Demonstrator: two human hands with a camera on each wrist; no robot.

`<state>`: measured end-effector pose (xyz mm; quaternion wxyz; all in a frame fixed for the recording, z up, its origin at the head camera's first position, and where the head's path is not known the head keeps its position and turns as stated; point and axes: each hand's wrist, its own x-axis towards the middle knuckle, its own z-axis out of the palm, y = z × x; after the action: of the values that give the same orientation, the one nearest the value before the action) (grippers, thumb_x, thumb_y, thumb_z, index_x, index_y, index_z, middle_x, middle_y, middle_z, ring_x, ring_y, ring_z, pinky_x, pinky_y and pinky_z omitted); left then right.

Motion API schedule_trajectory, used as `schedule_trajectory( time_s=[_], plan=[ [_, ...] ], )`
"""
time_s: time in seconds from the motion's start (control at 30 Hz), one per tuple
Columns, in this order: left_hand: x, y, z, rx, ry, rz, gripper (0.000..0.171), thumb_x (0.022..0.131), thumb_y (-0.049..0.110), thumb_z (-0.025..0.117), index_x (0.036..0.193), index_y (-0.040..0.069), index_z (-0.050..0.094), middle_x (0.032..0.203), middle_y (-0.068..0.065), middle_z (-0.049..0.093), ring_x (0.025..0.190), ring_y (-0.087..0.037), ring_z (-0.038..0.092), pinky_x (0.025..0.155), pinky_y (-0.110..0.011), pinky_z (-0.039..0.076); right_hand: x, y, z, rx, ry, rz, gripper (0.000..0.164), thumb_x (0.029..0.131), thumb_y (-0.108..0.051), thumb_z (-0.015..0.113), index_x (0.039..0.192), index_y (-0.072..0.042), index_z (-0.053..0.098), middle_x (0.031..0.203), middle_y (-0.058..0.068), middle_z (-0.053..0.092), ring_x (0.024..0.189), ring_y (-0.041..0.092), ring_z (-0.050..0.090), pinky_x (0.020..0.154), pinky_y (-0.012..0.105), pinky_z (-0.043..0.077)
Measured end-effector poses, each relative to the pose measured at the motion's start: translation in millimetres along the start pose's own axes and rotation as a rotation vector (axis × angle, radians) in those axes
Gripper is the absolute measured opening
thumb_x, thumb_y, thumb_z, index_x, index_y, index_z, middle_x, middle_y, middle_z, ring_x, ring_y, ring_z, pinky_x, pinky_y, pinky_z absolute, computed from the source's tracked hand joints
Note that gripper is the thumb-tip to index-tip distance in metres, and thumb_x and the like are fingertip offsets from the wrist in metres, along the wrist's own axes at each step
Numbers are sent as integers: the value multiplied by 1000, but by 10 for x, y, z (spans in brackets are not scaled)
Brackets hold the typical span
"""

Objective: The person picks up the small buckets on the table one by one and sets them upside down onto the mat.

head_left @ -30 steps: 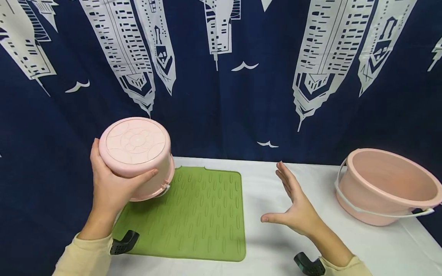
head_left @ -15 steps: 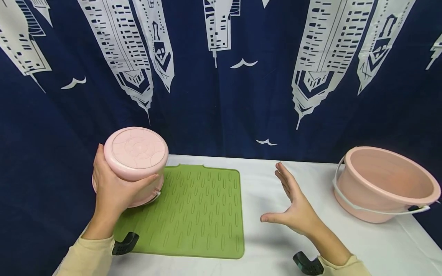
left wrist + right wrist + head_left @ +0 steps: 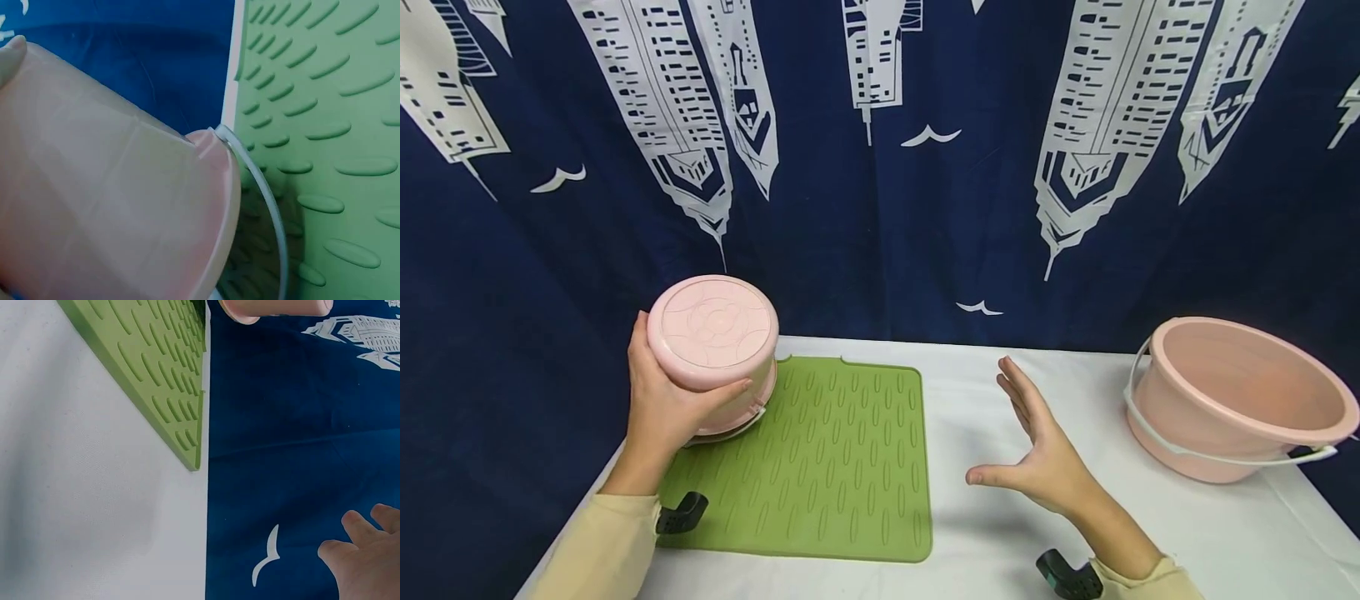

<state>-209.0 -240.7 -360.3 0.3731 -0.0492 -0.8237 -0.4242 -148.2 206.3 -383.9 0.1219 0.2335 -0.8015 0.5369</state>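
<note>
A small pink bucket [image 3: 718, 329] is turned upside down above the left part of a green ridged mat [image 3: 820, 467]. My left hand [image 3: 662, 396] grips it round the side, with the thumb across the near wall. In the left wrist view the bucket [image 3: 112, 181] fills the left side, and its pale handle [image 3: 265, 194] hangs from the rim over the mat [image 3: 350, 131]. My right hand [image 3: 1045, 454] is held over the white table to the right of the mat, fingers straight, thumb spread apart, holding nothing.
A larger pink bucket [image 3: 1217, 417] stands upright at the right end of the white table [image 3: 970, 533], its white handle [image 3: 1195, 457] lowered against the side. Behind the table hangs a dark blue cloth [image 3: 880, 242] printed with white buildings and birds.
The left hand and its upside-down bucket first went lower and slightly left, then moved back right over the mat. My right hand has stayed almost still.
</note>
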Motion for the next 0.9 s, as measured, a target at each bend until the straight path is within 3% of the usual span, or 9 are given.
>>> schedule_trajectory(
  time_s=[0.13, 0.3, 0.43, 0.7, 0.9],
  plan=[
    [52, -105, 12, -45, -75, -65, 145, 51, 20, 103, 162, 24, 10, 164, -3, 19, 146, -20, 24, 117, -41, 22, -9, 11, -7, 3, 3, -2, 133, 60, -4, 97, 162, -23, 14, 165, 6, 19, 149, 34, 20, 113, 13, 19],
    [99, -160, 29, -80, -177, -166, 141, 58, 22, 100, 162, 29, 5, 164, -6, 19, 144, -27, 27, 116, -48, 22, -13, 21, -9, 10, 3, -6, 133, 59, -3, 97, 162, -24, 15, 165, 5, 19, 150, 22, 21, 114, 14, 20],
    [131, -171, 36, -88, -215, -172, 142, 59, 23, 100, 162, 28, 3, 164, -8, 19, 143, -30, 28, 116, -49, 22, -19, 24, -13, 10, -1, 7, 133, 60, -4, 97, 162, -25, 14, 165, 5, 19, 150, 17, 21, 114, 13, 19],
    [252, -147, 139, -14, -323, -150, 143, 58, 36, 100, 162, 17, 4, 162, -17, 18, 141, -37, 29, 113, -57, 25, -19, 31, -26, -6, 5, 18, 133, 60, -6, 97, 162, -25, 14, 165, 5, 19, 149, 34, 20, 113, 13, 20],
    [266, -136, 149, 22, -334, -269, 139, 62, 43, 97, 161, 13, 5, 159, -21, 22, 137, -40, 34, 111, -56, 29, -36, 31, -25, -14, 7, 46, 133, 61, -7, 97, 162, -27, 14, 166, 2, 19, 150, 32, 20, 113, 13, 19]
  ],
)
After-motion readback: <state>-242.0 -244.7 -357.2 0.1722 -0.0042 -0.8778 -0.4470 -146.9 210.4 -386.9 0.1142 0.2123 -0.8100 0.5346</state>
